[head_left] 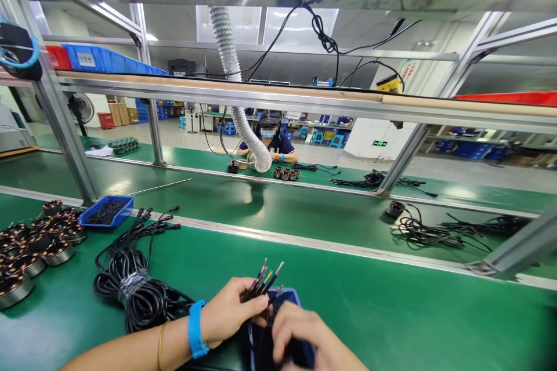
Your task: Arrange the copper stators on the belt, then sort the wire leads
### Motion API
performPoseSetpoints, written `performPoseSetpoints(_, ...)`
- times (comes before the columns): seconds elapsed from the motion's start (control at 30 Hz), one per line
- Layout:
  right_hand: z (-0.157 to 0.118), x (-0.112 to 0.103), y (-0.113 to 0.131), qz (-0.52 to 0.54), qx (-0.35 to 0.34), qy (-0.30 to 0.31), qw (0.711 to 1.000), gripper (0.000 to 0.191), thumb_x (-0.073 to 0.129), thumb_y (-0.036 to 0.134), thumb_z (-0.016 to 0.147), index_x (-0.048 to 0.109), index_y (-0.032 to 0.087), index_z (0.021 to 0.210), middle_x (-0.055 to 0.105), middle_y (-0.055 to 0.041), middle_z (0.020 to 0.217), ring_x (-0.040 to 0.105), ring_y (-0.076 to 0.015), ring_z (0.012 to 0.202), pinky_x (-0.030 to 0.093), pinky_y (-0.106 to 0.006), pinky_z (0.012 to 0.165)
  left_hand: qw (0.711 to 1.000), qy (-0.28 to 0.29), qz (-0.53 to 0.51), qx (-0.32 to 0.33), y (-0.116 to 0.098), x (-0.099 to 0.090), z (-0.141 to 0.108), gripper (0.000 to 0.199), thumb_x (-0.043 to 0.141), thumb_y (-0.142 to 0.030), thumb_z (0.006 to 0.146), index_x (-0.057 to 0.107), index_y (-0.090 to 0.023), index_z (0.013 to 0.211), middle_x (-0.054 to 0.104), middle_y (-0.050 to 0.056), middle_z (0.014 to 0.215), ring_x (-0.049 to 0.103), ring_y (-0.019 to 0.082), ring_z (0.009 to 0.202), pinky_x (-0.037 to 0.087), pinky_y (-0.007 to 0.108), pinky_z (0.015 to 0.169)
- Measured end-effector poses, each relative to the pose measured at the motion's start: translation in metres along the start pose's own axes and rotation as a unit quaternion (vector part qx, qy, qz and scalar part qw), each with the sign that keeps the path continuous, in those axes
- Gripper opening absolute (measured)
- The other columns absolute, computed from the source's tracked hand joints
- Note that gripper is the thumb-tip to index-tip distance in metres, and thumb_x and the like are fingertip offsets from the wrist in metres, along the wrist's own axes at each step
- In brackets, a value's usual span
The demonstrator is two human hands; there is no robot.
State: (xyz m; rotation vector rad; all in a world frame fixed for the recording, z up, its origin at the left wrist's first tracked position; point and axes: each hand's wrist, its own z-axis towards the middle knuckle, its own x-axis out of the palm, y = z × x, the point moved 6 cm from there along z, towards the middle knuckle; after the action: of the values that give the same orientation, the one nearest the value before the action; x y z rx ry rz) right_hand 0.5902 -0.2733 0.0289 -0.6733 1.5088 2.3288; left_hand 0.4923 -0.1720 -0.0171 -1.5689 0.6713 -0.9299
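My left hand [237,308], with a blue band at its wrist, is closed around a bundle of black cables [260,288]. Their cut ends point up and show thin coloured wires, some yellow and purple. Close beside it, my right hand [302,333] is bent over a blue bin [285,295], its fingers curled and somewhat blurred. Whatever those fingers hold is hidden. Dark contents in the bin are mostly covered by my hands. Left of my forearm lies a coil of black cable [143,295], tied at its middle with clear wrap.
Several copper-wound motor stators [37,237] stand at the left. Near them is a blue tray [107,211] of small black parts. Metal frame posts [65,87] rise from the green bench. More cables [429,232] lie at right. A person [270,139] sits opposite, behind a duct hose [226,40].
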Motion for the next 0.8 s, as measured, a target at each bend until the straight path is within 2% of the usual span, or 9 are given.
performPoseSetpoints(0.07, -0.001, 0.001, 0.009, 0.050, -0.021, 0.066, 0.996, 0.038, 0.058, 0.058, 0.093, 0.074, 0.025, 0.083, 0.078, -0.0046, 0.087, 0.071, -0.0201, 0.084, 0.056, -0.035, 0.083, 1.000, -0.001, -0.007, -0.005, 0.002, -0.002, 0.002, 0.052, 0.080, -0.056, 0.072, 0.063, -0.012, 0.093, 0.063, 0.001, 0.078, 0.060, 0.010, 0.056, 0.044, 0.022, 0.052)
performPoseSetpoints(0.13, 0.000, -0.004, -0.002, -0.013, 0.026, 0.014, 0.999, 0.036, 0.055, 0.050, 0.098, 0.075, 0.025, 0.083, 0.078, -0.0046, 0.086, 0.070, -0.0209, 0.084, 0.054, -0.036, 0.082, 1.000, 0.022, -0.018, -0.010, 0.003, -0.001, 0.003, 0.052, 0.081, -0.049, 0.072, 0.063, -0.013, 0.105, 0.062, 0.000, 0.083, 0.058, 0.008, 0.049, 0.038, 0.020, 0.045)
performPoseSetpoints(0.2, 0.000, -0.002, -0.026, -0.175, 0.086, -0.058, 0.979, 0.018, 0.063, 0.034, 0.095, 0.075, 0.025, 0.084, 0.078, -0.0038, 0.088, 0.068, -0.0234, 0.087, 0.051, -0.037, 0.080, 0.998, 0.056, -0.023, -0.022, 0.003, 0.003, 0.001, 0.050, 0.079, -0.040, 0.073, 0.061, -0.015, 0.113, 0.059, 0.000, 0.089, 0.060, 0.007, 0.048, 0.037, 0.019, 0.043)
performPoseSetpoints(0.23, 0.000, 0.004, -0.038, -0.257, 0.101, -0.066, 0.959, 0.005, 0.071, 0.028, 0.088, 0.075, 0.026, 0.086, 0.078, -0.0037, 0.091, 0.067, -0.0255, 0.089, 0.050, -0.039, 0.080, 0.997, 0.072, -0.025, -0.031, 0.003, 0.005, 0.000, 0.048, 0.077, -0.036, 0.073, 0.061, -0.016, 0.114, 0.058, -0.001, 0.090, 0.061, 0.007, 0.047, 0.039, 0.019, 0.043)
performPoseSetpoints(0.37, -0.002, 0.037, -0.081, -0.417, 0.084, -0.063, 0.903, 0.034, 0.091, 0.012, 0.054, 0.076, 0.026, 0.081, 0.079, -0.0033, 0.088, 0.065, -0.0299, 0.086, 0.046, -0.039, 0.076, 0.994, 0.085, -0.022, -0.062, 0.000, 0.008, -0.006, 0.041, 0.075, -0.032, 0.072, 0.061, -0.018, 0.109, 0.053, -0.005, 0.085, 0.049, 0.001, 0.038, 0.033, 0.018, 0.039)
performPoseSetpoints(0.5, -0.001, 0.046, -0.091, -0.420, 0.073, -0.090, 0.900, 0.027, 0.080, -0.001, 0.058, 0.071, 0.023, 0.067, 0.076, -0.0014, 0.077, 0.065, -0.0242, 0.076, 0.044, -0.034, 0.069, 0.991, 0.073, -0.015, -0.108, 0.006, 0.011, -0.006, 0.044, 0.078, -0.049, 0.074, 0.059, -0.018, 0.099, 0.050, -0.009, 0.069, 0.028, -0.001, 0.033, 0.021, 0.018, 0.035)
performPoseSetpoints(0.57, 0.000, 0.042, -0.084, -0.412, 0.071, -0.094, 0.903, 0.023, 0.075, 0.000, 0.064, 0.069, 0.022, 0.066, 0.074, -0.0014, 0.073, 0.066, -0.0225, 0.073, 0.045, -0.032, 0.067, 0.991, 0.069, -0.006, -0.112, 0.009, 0.014, -0.003, 0.049, 0.080, -0.054, 0.070, 0.059, -0.016, 0.092, 0.051, -0.009, 0.063, 0.035, 0.001, 0.035, 0.024, 0.018, 0.036)
performPoseSetpoints(0.67, 0.001, 0.028, -0.066, -0.387, 0.070, -0.100, 0.914, 0.020, 0.063, 0.005, 0.082, 0.069, 0.022, 0.074, 0.073, -0.0016, 0.078, 0.067, -0.0197, 0.075, 0.047, -0.028, 0.066, 0.995, 0.044, -0.002, -0.087, 0.010, 0.017, 0.006, 0.046, 0.083, -0.051, 0.066, 0.060, -0.014, 0.081, 0.059, -0.003, 0.063, 0.058, 0.008, 0.051, 0.039, 0.018, 0.046)
performPoseSetpoints(0.8, -0.002, 0.000, -0.047, -0.242, 0.097, -0.163, 0.952, 0.019, 0.050, 0.013, 0.094, 0.067, 0.022, 0.091, 0.072, -0.0015, 0.082, 0.068, -0.0173, 0.074, 0.051, -0.025, 0.067, 0.998, 0.005, 0.032, -0.051, 0.007, 0.016, 0.016, 0.045, 0.079, -0.053, 0.068, 0.060, -0.014, 0.081, 0.054, -0.007, 0.057, 0.051, 0.007, 0.041, 0.031, 0.018, 0.040)
